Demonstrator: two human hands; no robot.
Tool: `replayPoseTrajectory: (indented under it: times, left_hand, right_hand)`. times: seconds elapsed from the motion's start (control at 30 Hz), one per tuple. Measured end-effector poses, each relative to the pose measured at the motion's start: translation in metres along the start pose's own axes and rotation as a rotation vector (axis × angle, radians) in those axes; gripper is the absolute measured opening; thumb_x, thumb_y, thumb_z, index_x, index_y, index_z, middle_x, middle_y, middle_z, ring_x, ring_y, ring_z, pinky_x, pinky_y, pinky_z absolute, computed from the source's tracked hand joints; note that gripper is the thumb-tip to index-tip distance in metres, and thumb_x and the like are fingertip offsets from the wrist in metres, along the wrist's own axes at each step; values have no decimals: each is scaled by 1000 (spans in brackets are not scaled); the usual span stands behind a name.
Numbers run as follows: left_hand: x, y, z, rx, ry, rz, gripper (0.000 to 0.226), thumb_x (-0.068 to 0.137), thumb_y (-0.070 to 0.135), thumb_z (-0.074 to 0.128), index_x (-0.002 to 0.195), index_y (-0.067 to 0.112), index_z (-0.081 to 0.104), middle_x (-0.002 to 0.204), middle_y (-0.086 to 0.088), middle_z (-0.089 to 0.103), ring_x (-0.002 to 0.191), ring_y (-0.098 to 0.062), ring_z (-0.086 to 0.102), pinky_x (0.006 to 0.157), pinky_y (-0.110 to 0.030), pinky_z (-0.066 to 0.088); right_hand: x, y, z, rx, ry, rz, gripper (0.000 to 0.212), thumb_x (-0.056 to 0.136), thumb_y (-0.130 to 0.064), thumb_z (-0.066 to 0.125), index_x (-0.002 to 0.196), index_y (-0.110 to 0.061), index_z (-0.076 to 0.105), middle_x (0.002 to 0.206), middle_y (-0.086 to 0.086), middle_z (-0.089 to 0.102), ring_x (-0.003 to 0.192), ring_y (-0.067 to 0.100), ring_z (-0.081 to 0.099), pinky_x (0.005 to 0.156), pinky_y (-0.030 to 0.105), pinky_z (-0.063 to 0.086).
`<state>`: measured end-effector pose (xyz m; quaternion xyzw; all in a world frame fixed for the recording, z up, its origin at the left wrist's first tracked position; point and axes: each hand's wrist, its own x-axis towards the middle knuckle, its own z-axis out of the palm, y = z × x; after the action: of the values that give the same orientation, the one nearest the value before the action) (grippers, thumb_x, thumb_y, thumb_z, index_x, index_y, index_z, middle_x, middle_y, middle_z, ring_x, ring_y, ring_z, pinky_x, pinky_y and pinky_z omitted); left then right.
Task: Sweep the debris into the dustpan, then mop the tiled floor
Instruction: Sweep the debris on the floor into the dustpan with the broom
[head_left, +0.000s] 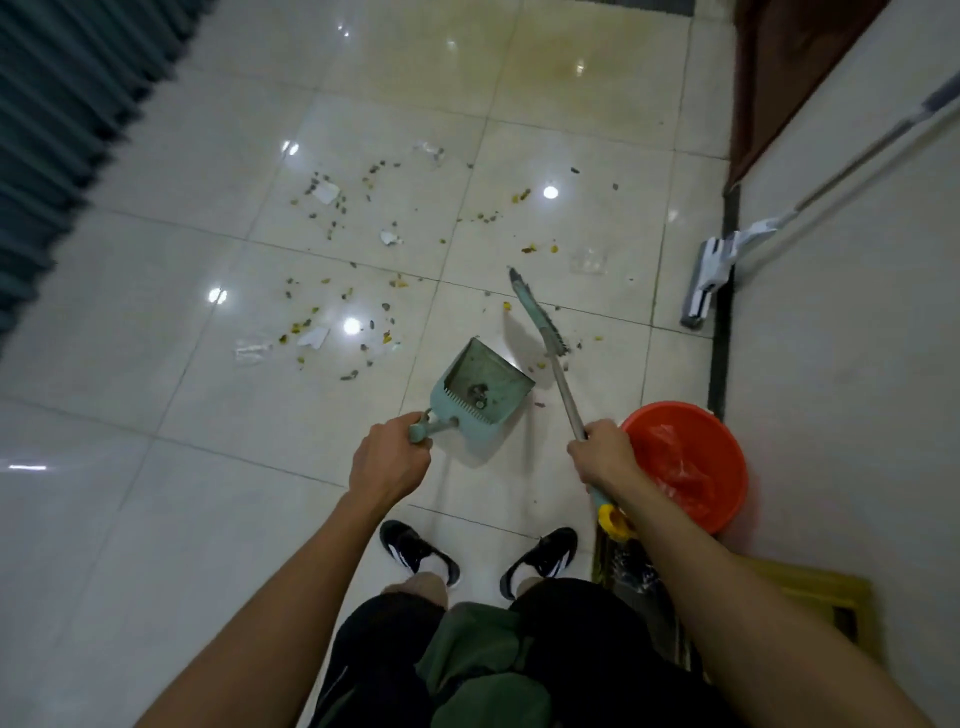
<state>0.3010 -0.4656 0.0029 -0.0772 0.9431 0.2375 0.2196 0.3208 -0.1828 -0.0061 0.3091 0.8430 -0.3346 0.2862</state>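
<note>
Glossy cream tiled floor (156, 519), debris (332, 218) scattered ahead, a grey curtain (57, 119) to the left, a mop (711, 275) leaning on the right wall. The left hand (387, 457) clamped the dustpan (480, 387) handle, mouth pointing away. The right hand (605, 457) gripped the broom (540, 322), its shaft slanting forward-left, beside an orange bucket (685, 462).

I count one dustpan (480, 387), one broom (540, 325), one mop (717, 270). One orange bucket (685, 462). Two shoes, debris (332, 208) beyond counting.
</note>
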Motion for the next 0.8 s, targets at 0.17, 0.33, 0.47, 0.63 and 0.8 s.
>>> replayPoseTrajectory:
  times: [0.17,0.33,0.47,0.63,0.8]
  left_hand:
    - [-7,-91,-53,-73,4,-88,16,87,26,55,95,33,67,79,3,67,69,-21,63,61,-33,55]
    - [-15,-176,-102,-137,48,-215,13,84,22,54,84,31,63,74,5,65,64,-17,62,50,-26,43]
    - [-35,-232,-130,-189,100,-333,14,84,21,50,79,29,60,72,4,63,61,-16,60,48,-24,38]
    - [-57,-289,-153,-257,190,-467,16,85,22,49,87,29,64,79,0,65,67,-21,61,52,-26,39]
    - [-60,-332,-170,-278,272,-590,17,88,23,52,94,29,66,79,1,64,68,-22,60,54,-27,40]
  right_hand:
    - [-19,-90,68,-6,-55,-27,19,82,-12,62,93,2,66,86,18,67,67,32,68,61,41,61]
    - [-39,-177,134,83,-155,-68,14,81,-5,69,88,6,66,85,25,69,50,26,59,48,30,51]
    - [-52,-233,176,1,-223,-148,22,77,-3,74,94,9,65,81,25,67,51,27,60,47,29,50]
    - [-64,-291,219,-53,-294,-238,20,75,1,75,74,-14,62,80,21,69,49,23,61,49,37,58]
    - [-65,-345,263,-105,-369,-302,22,72,2,73,68,-13,58,76,22,67,43,24,58,46,30,50]
